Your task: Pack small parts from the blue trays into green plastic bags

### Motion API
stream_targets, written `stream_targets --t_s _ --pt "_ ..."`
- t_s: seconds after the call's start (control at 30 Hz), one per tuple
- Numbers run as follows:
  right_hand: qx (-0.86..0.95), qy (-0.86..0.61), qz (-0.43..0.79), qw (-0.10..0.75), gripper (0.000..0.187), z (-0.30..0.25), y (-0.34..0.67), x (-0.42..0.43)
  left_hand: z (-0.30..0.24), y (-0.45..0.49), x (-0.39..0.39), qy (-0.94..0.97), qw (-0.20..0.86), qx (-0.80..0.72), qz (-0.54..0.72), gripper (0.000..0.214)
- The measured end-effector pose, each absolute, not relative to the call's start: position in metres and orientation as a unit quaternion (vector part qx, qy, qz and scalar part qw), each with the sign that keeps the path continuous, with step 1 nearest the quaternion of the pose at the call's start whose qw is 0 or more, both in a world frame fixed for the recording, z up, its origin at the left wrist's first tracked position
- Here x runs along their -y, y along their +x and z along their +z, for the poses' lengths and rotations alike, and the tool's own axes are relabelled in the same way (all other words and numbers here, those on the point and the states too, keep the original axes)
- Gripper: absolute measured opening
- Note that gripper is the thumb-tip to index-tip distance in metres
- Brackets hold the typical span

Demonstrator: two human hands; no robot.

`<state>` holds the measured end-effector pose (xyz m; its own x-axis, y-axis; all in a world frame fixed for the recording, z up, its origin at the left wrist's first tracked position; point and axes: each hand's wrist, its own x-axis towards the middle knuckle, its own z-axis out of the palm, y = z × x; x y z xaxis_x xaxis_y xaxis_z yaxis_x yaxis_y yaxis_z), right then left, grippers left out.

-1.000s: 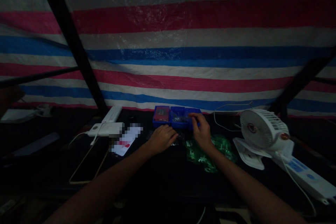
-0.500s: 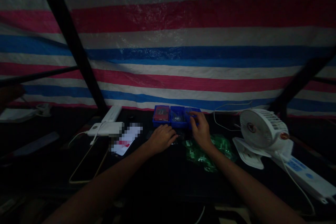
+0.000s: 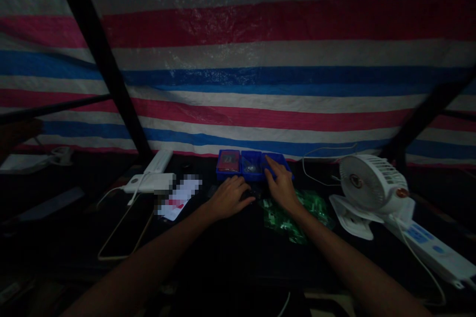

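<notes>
My left hand rests on the dark table in front of the blue bins, fingers laid out and thumb apart; it is open. Beneath its fingertips and thumb is something dark that I cannot make out. My right hand reaches to the right blue bin, with index finger and thumb apart at its left side. Nothing shows between those fingers. Beside it stand the middle blue bin, with small clear pieces inside, and the left blue bin, holding a reddish flat stack. Green shiny packets lie partly under my right forearm.
A white fan and a power strip stand at the right. To the left are a phone, a white power bank with cables and a pixelated sheet. Another person's hand shows far left.
My right hand's fingers have stretched out and moved slightly left and down. The right blue bin has shifted a little to the right. My left thumb has spread away from its fingers.
</notes>
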<state>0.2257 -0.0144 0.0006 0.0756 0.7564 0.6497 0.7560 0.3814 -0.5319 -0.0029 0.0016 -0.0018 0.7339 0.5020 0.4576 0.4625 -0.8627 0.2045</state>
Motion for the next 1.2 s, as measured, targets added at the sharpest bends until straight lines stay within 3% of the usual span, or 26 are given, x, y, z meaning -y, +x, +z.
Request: stream_targets --t_s 0.4,0.53,0.8,1.2 --pt "0.724 -0.583 -0.019 0.367 0.068 -0.007 0.221 0.015 -0.001 -0.003 -0.001 0.932 0.055 -0.266 0.238 0.042" --pt "0.725 -0.574 -0.028 0.379 0.061 -0.006 0.22 0.016 -0.003 -0.003 -0.003 0.93 0.061 -0.272 0.24 0.044" --pt "0.714 -0.517 -0.012 0.473 0.031 0.011 0.219 0.022 -0.01 -0.002 -0.009 0.911 0.132 -0.278 0.273 0.026" --pt "0.783 -0.448 0.157 0.402 0.016 0.016 0.208 0.033 0.0 0.002 -0.002 0.83 0.256 -0.303 0.393 0.026"
